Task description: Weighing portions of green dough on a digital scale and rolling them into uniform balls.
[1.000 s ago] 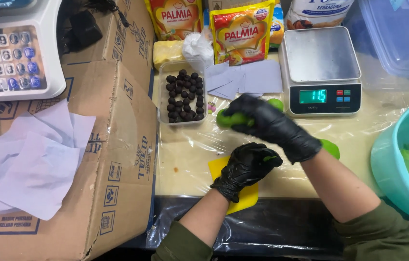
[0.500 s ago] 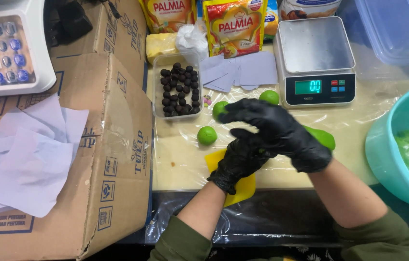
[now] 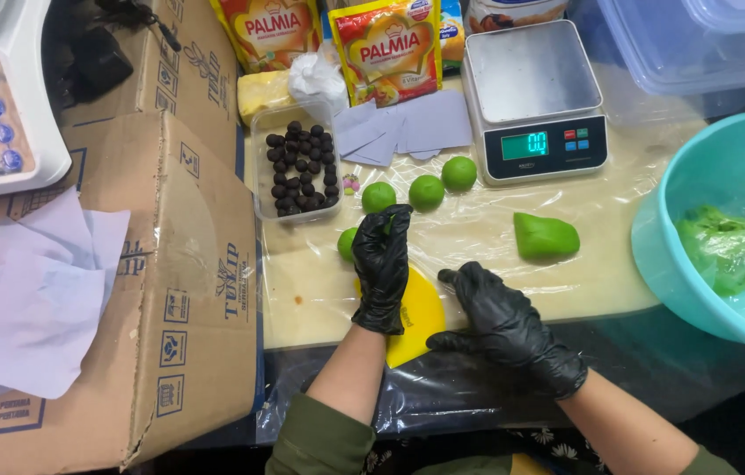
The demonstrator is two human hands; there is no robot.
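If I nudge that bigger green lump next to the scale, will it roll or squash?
The green lump looks like soft dough, so it would probably dent rather than spring back. Its flattened wedge shape suggests sliding, not rolling, unlike the green balls. The plastic-covered board may let it stick slightly.

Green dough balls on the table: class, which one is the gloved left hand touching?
The green ball at the left hand, lowest and farthest left, partly hidden by its fingers. The other three balls lie apart in a row toward the scale.

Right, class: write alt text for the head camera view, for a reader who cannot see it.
Two black-gloved hands work at a plastic-covered table: the left hand reaches a green dough ball, the right hand rests open. Three more green balls, a dough lump and a digital scale sit beyond.
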